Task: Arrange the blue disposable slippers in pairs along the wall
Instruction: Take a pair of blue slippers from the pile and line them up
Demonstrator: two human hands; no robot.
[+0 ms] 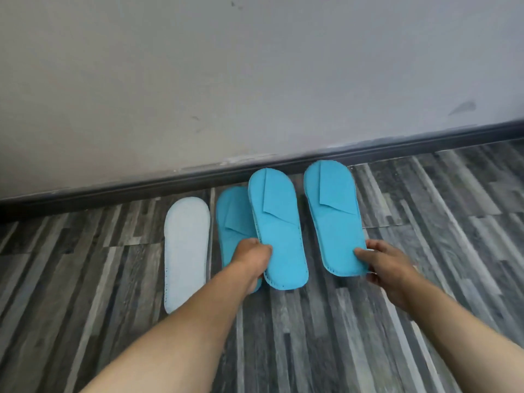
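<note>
My left hand (252,255) grips the heel edge of a blue slipper (276,222), held with its toe toward the wall. My right hand (388,265) pinches the heel of a second blue slipper (333,211), parallel and to the right of the first. A third blue slipper (231,217) lies on the floor behind my left hand, partly covered by the held one. Left of it a pale slipper (185,248) lies sole up on the floor.
A dark baseboard (141,188) runs along the foot of the grey wall (255,80), rising to the right. The floor (425,222) is grey wood-pattern planks on both sides of the slippers.
</note>
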